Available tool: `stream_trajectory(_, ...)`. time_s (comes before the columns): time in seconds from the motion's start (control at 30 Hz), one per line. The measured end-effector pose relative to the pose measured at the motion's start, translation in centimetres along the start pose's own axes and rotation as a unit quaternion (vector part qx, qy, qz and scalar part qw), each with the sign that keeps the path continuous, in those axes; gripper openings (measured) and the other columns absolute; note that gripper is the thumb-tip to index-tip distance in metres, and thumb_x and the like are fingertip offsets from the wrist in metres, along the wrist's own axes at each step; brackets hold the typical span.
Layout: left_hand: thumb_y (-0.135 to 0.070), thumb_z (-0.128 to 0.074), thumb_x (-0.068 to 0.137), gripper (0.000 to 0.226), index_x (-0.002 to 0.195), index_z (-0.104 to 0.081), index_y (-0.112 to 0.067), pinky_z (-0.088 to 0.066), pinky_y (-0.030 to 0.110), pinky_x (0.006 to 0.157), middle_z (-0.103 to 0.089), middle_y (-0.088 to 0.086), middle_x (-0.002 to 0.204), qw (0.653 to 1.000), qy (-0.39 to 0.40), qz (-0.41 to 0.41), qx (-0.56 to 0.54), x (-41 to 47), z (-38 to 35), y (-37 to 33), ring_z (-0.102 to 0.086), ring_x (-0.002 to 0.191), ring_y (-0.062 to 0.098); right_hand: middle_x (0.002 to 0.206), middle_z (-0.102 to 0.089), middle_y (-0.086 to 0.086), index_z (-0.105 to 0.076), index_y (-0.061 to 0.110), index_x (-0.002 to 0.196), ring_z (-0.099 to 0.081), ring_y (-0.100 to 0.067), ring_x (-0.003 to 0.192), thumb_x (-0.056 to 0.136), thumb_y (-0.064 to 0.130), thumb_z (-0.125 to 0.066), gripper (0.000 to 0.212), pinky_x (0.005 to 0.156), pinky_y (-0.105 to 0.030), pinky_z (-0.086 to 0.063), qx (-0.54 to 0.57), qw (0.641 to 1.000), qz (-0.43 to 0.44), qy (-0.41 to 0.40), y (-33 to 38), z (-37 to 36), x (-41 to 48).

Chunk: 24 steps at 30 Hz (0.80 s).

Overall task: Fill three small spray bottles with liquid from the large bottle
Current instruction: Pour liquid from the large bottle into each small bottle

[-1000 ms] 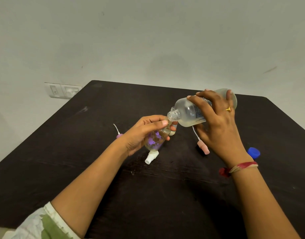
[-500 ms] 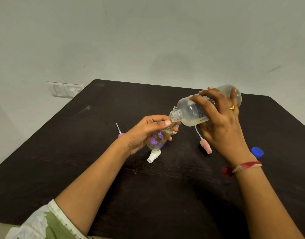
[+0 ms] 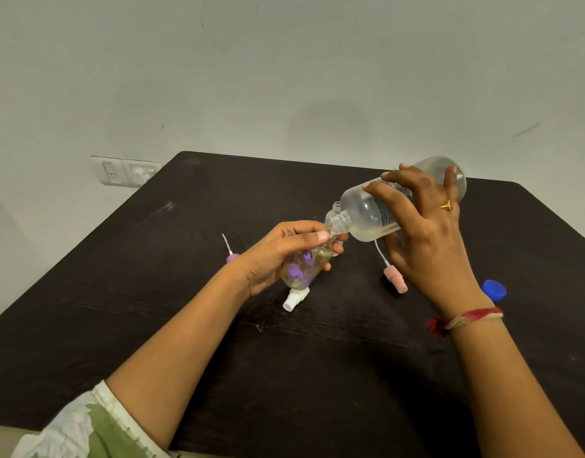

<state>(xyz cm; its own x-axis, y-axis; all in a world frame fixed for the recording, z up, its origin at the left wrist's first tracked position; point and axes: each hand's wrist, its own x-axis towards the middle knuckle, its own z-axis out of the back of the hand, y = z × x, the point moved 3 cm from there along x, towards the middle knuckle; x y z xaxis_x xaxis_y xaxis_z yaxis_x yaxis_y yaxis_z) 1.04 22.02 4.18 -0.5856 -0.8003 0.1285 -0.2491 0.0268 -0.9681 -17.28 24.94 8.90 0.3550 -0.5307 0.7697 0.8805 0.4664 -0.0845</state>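
Note:
My right hand (image 3: pixel 426 239) grips the large clear bottle (image 3: pixel 367 209), tipped almost on its side above the dark table (image 3: pixel 185 325), with pale liquid pooled along its lower wall. Its open mouth meets the neck of a small clear spray bottle with purple print (image 3: pixel 301 269), which my left hand (image 3: pixel 277 252) holds tilted toward it. Behind the large bottle's neck, the open top of another small bottle (image 3: pixel 336 204) peeks out. Loose spray heads lie on the table: a white one (image 3: pixel 294 299), a pink one (image 3: pixel 395 280) and a purple one (image 3: pixel 231 256).
The large bottle's blue cap (image 3: pixel 494 289) lies at the right, beyond my right wrist. A wall switch and socket plate (image 3: pixel 125 170) sits past the table's far left edge. The table ends near the wall at the back and close to me at the front.
Both hands and the two joined bottles have shifted slightly right and up in the view. The large bottle stays tipped against the small bottle's neck.

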Motion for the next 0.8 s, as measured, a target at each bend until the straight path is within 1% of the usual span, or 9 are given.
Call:
stream_trajectory(0.23, -0.014, -0.05, 0.085, 0.026, 0.105, -0.062, -0.003, -0.054, 0.022, 0.069, -0.073, -0.002, 0.089, 1.0, 0.006, 0.003, -0.002, 0.02, -0.09, -0.02, -0.068, 0.075, 0.009, 0.127, -0.039, -0.002, -0.043, 0.025, 0.127, -0.036, -0.025, 0.132, 0.07, -0.006, -0.074, 0.073, 0.117, -0.05, 0.001, -0.004, 1.0, 0.0, 0.003, 0.05, 0.04, 0.02)
stream_trajectory(0.5, -0.015, -0.051, 0.085, 0.025, 0.103, -0.063, -0.004, -0.054, 0.022, 0.069, -0.073, -0.002, 0.088, 1.0, 0.004, 0.007, -0.002, -0.02, -0.1, -0.07, -0.068, 0.075, 0.008, 0.126, -0.04, -0.002, -0.044, 0.025, 0.127, -0.038, -0.027, 0.132, 0.069, -0.007, -0.074, 0.073, 0.116, -0.052, -0.003, -0.012, 1.0, 0.005, -0.002, 0.14, 0.02, 0.04)
stream_trajectory(0.67, -0.015, -0.051, 0.085, 0.023, 0.101, -0.065, -0.005, -0.054, 0.023, 0.069, -0.073, -0.001, 0.089, 1.0, 0.004, 0.007, -0.002, 0.06, -0.03, 0.11, -0.067, 0.075, 0.01, 0.126, -0.04, -0.003, -0.044, 0.024, 0.127, -0.037, -0.026, 0.132, 0.068, -0.008, -0.074, 0.073, 0.117, -0.047, 0.003, -0.016, 1.0, 0.007, -0.007, 0.18, 0.03, 0.05)
stream_trajectory(0.8, -0.015, -0.051, 0.085, 0.023, 0.101, -0.064, -0.004, -0.053, 0.022, 0.068, -0.073, -0.001, 0.089, 1.0, 0.006, 0.01, 0.002, 0.04, -0.06, 0.15, -0.067, 0.074, 0.009, 0.126, -0.04, -0.002, -0.044, 0.024, 0.126, -0.037, -0.027, 0.132, 0.067, -0.009, -0.074, 0.074, 0.117, -0.047, 0.003, -0.018, 1.0, 0.01, -0.01, 0.26, 0.11, 0.08)
